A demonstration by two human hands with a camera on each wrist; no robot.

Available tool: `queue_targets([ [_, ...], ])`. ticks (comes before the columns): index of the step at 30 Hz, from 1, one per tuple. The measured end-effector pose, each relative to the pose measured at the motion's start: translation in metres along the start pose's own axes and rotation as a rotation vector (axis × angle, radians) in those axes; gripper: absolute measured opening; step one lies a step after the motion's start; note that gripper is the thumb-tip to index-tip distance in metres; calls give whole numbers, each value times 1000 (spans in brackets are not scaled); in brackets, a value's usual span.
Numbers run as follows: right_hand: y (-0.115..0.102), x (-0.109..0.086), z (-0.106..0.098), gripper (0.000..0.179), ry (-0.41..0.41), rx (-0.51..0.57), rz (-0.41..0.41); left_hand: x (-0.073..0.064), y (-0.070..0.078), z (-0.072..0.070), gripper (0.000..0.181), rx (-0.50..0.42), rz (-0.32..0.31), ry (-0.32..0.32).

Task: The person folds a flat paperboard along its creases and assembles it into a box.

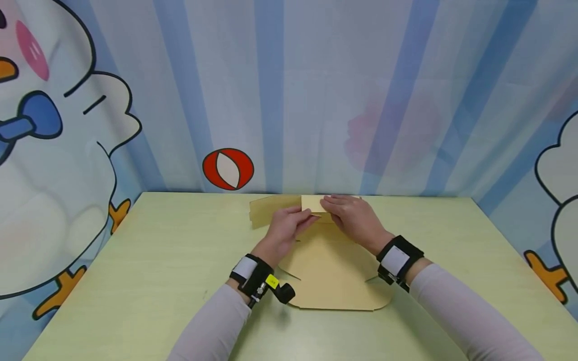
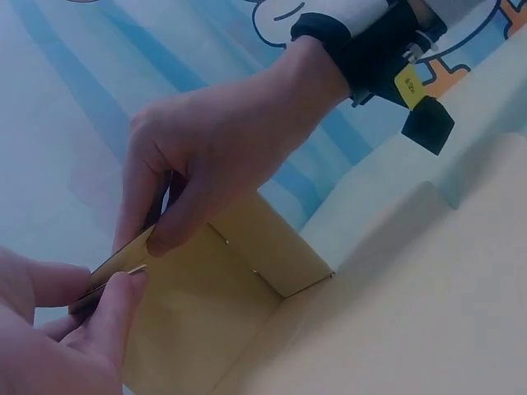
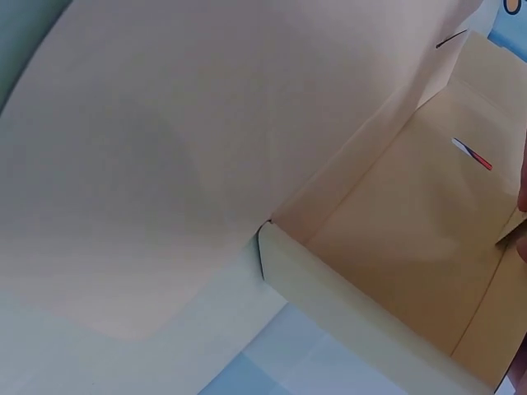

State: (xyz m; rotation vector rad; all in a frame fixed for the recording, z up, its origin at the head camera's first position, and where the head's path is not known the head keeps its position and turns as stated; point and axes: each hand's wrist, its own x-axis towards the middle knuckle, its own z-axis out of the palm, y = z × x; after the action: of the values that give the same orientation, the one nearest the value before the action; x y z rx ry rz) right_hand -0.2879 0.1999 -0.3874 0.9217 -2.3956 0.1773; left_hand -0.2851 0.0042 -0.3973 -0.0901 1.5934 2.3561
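Observation:
A partly folded brown cardboard box (image 1: 334,273) lies on the table, its broad lid panel spread towards me. Its far walls stand up at the back, with a side flap (image 1: 273,210) sticking out to the left. My left hand (image 1: 289,225) pinches a small flap at the far wall between thumb and fingers. Close beside it, my right hand (image 1: 354,215) grips the top edge of that wall. The left wrist view shows the right thumb (image 2: 177,222) on the inner face. Only fingertips (image 3: 523,197) show at the right wrist view's edge.
The pale table (image 1: 135,281) ends at a striped blue curtain (image 1: 302,100) just behind the box. A slot (image 3: 472,154) is cut through one box wall. Wrist straps with small cameras (image 1: 284,293) sit on both arms.

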Motion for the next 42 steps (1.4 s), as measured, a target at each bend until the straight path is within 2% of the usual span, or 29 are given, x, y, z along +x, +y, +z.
queue_targets([
  [8,0,1,-1,37,-9,-3,-2,0,5,1,37,-69,-55,-68],
  [14,-2,1,-2,37,-21,-12,-9,0,5,0,36,-85,-71,-58],
  [22,-2,1,-3,36,-33,-13,-3,0,3,1,36,-55,-46,-47],
  [24,-1,1,-3,36,-34,-12,-6,-1,2,0,36,-17,-28,-37],
  [30,0,1,-3,37,-24,-17,-11,-2,-1,-7,38,174,57,-4],
  [37,-1,2,-5,37,-31,-16,-10,-5,0,-24,41,370,151,0],
  [42,-1,3,-4,36,-51,-21,-2,-5,0,-40,38,558,225,65],
])
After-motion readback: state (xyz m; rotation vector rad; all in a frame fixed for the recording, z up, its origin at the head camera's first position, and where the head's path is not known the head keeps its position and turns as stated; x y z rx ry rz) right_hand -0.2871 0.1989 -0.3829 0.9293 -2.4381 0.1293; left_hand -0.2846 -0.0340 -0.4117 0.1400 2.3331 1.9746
